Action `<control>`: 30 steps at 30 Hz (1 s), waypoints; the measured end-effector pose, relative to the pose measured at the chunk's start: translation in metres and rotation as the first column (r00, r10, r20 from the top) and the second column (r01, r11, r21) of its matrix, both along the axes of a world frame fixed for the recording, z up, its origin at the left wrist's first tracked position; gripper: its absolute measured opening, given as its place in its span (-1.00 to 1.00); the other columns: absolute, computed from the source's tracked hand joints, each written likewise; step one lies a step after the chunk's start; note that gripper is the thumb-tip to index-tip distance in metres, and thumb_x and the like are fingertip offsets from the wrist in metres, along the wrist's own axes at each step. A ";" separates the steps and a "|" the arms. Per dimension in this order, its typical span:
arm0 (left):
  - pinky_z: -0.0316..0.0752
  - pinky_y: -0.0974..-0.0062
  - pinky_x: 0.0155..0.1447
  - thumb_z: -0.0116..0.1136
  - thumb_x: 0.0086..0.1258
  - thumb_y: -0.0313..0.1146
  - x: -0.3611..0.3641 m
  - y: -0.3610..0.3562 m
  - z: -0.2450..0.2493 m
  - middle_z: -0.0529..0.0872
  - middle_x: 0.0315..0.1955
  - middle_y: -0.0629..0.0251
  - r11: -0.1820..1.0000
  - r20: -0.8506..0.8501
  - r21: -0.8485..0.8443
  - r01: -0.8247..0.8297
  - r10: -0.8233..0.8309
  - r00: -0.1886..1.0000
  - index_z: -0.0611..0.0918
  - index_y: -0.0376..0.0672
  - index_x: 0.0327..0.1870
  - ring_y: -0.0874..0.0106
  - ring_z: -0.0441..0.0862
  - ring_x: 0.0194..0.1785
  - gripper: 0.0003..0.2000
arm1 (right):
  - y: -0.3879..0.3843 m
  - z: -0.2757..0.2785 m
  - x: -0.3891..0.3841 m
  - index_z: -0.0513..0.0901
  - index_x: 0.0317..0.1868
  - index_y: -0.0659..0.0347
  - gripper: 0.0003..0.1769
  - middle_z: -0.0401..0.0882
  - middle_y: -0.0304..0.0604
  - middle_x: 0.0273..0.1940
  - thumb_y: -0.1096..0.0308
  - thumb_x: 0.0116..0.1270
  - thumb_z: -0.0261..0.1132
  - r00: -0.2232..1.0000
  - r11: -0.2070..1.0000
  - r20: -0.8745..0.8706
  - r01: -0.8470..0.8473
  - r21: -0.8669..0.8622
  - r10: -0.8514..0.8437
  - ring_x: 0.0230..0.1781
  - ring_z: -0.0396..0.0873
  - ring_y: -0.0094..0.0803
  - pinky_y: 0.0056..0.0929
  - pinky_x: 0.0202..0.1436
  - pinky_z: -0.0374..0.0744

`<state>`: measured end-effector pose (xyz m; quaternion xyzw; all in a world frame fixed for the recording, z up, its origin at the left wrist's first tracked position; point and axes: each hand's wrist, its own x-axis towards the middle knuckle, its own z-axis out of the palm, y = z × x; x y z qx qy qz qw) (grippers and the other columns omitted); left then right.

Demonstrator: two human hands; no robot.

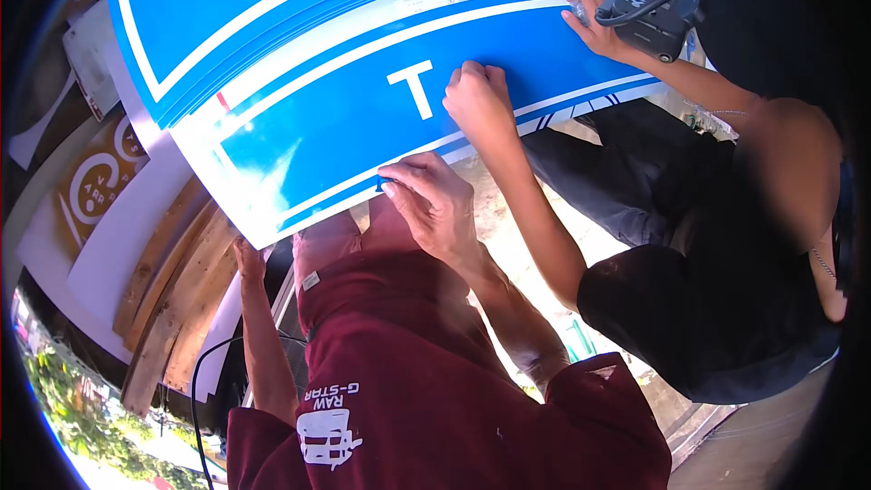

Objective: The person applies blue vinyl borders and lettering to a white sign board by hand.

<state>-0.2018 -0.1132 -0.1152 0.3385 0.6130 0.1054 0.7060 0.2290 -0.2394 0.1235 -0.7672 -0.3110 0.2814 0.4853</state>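
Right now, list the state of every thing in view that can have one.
blue sign panel: resting over a second blue panel.
white letter T: stuck on the panel.
maroon-shirted person's hand: fingers pinching the panel's lower edge.
black-shirted person's near hand: fisted, on the panel beside the T.
black-shirted person's far hand: on the panel, wrist device strapped on.
wearer's hands: not in view.

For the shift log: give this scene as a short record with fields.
right hand: fingertips pinch the blue sign at its lower edge
left hand: under the sign's lower corner, contact unclear
co-worker: one fist on the sign beside the white T, other hand higher up, black device at its wrist
nearby: wooden planks
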 end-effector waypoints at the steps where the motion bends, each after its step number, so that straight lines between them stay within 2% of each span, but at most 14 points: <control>1: 0.58 0.54 -0.44 0.32 0.40 -0.15 0.010 0.003 0.010 0.78 -0.24 0.33 1.000 -0.029 -0.026 0.003 -0.003 1.000 0.67 -0.17 0.04 0.50 0.73 -0.32 -0.67 | -0.001 0.000 0.001 0.74 -0.01 0.20 -0.78 0.66 -0.14 -0.17 0.54 0.34 0.41 1.000 1.000 0.011 0.000 0.015 -0.001 -0.29 0.68 -0.40 -0.47 -0.32 0.64; 5: 0.58 0.56 -0.44 0.26 0.42 -0.15 0.027 0.005 0.032 0.75 -0.29 0.34 0.999 -0.119 -0.041 0.016 -0.020 0.993 0.69 -0.17 0.00 0.53 0.68 -0.36 -0.69 | -0.004 0.003 0.004 0.72 0.01 0.21 -0.77 0.67 -0.12 -0.16 0.54 0.36 0.39 1.000 1.000 0.023 -0.020 0.013 0.019 -0.27 0.69 -0.40 -0.47 -0.30 0.65; 8: 0.52 0.51 -0.37 0.24 0.44 -0.16 0.032 0.006 0.042 0.80 -0.21 0.31 0.999 -0.165 -0.028 0.029 -0.033 0.986 0.72 -0.24 0.07 0.49 0.73 -0.22 -0.64 | 0.000 -0.003 0.007 0.66 0.06 0.23 -0.72 0.68 -0.14 -0.20 0.49 0.36 0.41 0.999 1.000 0.031 0.011 -0.001 -0.011 -0.35 0.68 -0.45 -0.51 -0.31 0.63; 10: 0.47 0.53 -0.37 0.19 0.47 -0.16 0.043 0.004 0.054 0.79 -0.25 0.35 1.000 -0.197 0.007 0.003 -0.002 0.980 0.75 -0.21 0.01 0.56 0.69 -0.25 -0.68 | 0.010 -0.010 0.012 0.66 0.02 0.24 -0.74 0.69 -0.14 -0.22 0.49 0.34 0.43 0.998 0.999 0.045 0.042 0.027 -0.043 -0.38 0.66 -0.49 -0.54 -0.33 0.60; 13: 0.47 0.53 -0.37 0.18 0.49 -0.18 0.044 0.006 0.062 0.79 -0.26 0.37 1.000 -0.127 0.015 -0.022 0.024 0.992 0.75 -0.22 0.00 0.58 0.68 -0.27 -0.70 | 0.032 -0.028 0.027 0.69 -0.07 0.25 -0.81 0.70 -0.16 -0.24 0.50 0.32 0.45 0.994 0.992 0.033 0.098 0.082 -0.101 -0.40 0.63 -0.52 -0.55 -0.34 0.58; 14: 0.47 0.56 -0.37 0.17 0.50 -0.16 0.045 0.007 0.062 0.79 -0.27 0.37 0.998 -0.128 0.007 -0.055 0.055 0.990 0.75 -0.21 -0.02 0.58 0.67 -0.29 -0.70 | 0.041 -0.030 0.035 0.70 -0.11 0.26 -0.85 0.70 -0.17 -0.24 0.50 0.33 0.44 0.991 0.993 0.108 0.071 0.096 -0.081 -0.42 0.62 -0.52 -0.56 -0.35 0.57; 15: 0.48 0.56 -0.37 0.17 0.51 -0.14 0.039 0.008 0.057 0.79 -0.28 0.37 0.997 -0.152 -0.020 -0.071 0.067 0.986 0.75 -0.21 -0.02 0.57 0.68 -0.29 -0.69 | 0.049 -0.037 0.041 0.73 -0.10 0.26 -0.87 0.71 -0.23 -0.21 0.48 0.37 0.42 0.992 0.994 0.074 0.095 0.056 -0.099 -0.35 0.61 -0.60 -0.59 -0.25 0.53; 17: 0.49 0.55 -0.36 0.16 0.53 -0.11 0.027 0.013 0.037 0.79 -0.28 0.37 0.992 -0.191 -0.075 -0.098 0.082 0.978 0.75 -0.19 -0.02 0.56 0.69 -0.28 -0.67 | 0.070 -0.052 0.054 0.75 -0.10 0.28 -0.86 0.71 -0.27 -0.28 0.46 0.36 0.44 0.982 0.975 0.072 0.163 0.151 -0.175 -0.37 0.59 -0.62 -0.61 -0.30 0.52; 20: 0.55 0.41 -0.22 0.10 0.58 -0.12 0.028 0.022 0.029 0.81 -0.13 0.31 0.975 -0.134 -0.137 -0.176 0.158 0.978 0.71 -0.18 0.08 0.50 0.72 -0.16 -0.66 | 0.093 -0.063 0.069 0.76 -0.17 0.25 -0.86 0.78 -0.14 -0.26 0.43 0.29 0.47 0.975 0.983 0.129 0.184 -0.012 -0.181 -0.43 0.67 -0.46 -0.48 -0.31 0.61; 21: 0.55 0.39 -0.19 0.09 0.59 -0.13 0.024 0.026 0.022 0.81 -0.10 0.30 0.963 -0.121 -0.159 -0.217 0.200 0.972 0.70 -0.18 0.11 0.50 0.72 -0.13 -0.66 | 0.099 -0.073 0.075 0.76 -0.20 0.27 -0.84 0.80 -0.14 -0.30 0.39 0.27 0.50 0.952 0.982 0.252 0.187 -0.030 -0.174 -0.43 0.69 -0.43 -0.46 -0.30 0.63; 22: 0.54 0.37 -0.15 0.07 0.60 -0.14 0.016 0.031 0.008 0.80 -0.02 0.29 0.953 -0.136 -0.192 -0.234 0.211 0.968 0.67 -0.18 0.16 0.49 0.71 -0.10 -0.65 | 0.104 -0.073 0.076 0.76 -0.20 0.28 -0.84 0.80 -0.14 -0.31 0.40 0.27 0.49 0.952 0.976 0.226 0.216 -0.027 -0.204 -0.43 0.69 -0.44 -0.46 -0.31 0.63; 25: 0.49 0.50 -0.30 0.12 0.58 -0.17 -0.003 0.046 -0.025 0.81 -0.19 0.36 0.939 -0.054 -0.231 -0.254 0.248 0.967 0.68 -0.14 0.11 0.55 0.69 -0.28 -0.71 | 0.116 -0.082 0.079 0.76 -0.19 0.27 -0.85 0.79 -0.15 -0.35 0.42 0.27 0.49 0.956 0.975 0.190 0.221 0.029 -0.222 -0.43 0.68 -0.47 -0.46 -0.32 0.62; 27: 0.47 0.54 -0.35 0.14 0.57 -0.18 -0.001 0.062 -0.034 0.78 -0.31 0.39 0.898 -0.075 -0.270 -0.347 0.339 0.938 0.69 -0.13 0.02 0.54 0.67 -0.36 -0.76 | 0.118 -0.084 0.076 0.75 -0.19 0.28 -0.84 0.79 -0.15 -0.35 0.42 0.25 0.50 0.960 0.977 0.205 0.207 -0.050 -0.193 -0.41 0.69 -0.48 -0.48 -0.32 0.62; 30: 0.45 0.51 -0.42 0.17 0.55 -0.17 0.008 0.096 -0.042 0.76 -0.38 0.38 0.959 -0.069 -0.184 -0.216 0.207 0.976 0.70 -0.17 -0.09 0.55 0.62 -0.42 -0.76 | 0.135 -0.070 0.065 0.77 -0.23 0.28 -0.85 0.79 -0.15 -0.36 0.42 0.23 0.51 0.948 0.943 0.077 0.316 -0.108 -0.309 -0.40 0.70 -0.46 -0.46 -0.30 0.62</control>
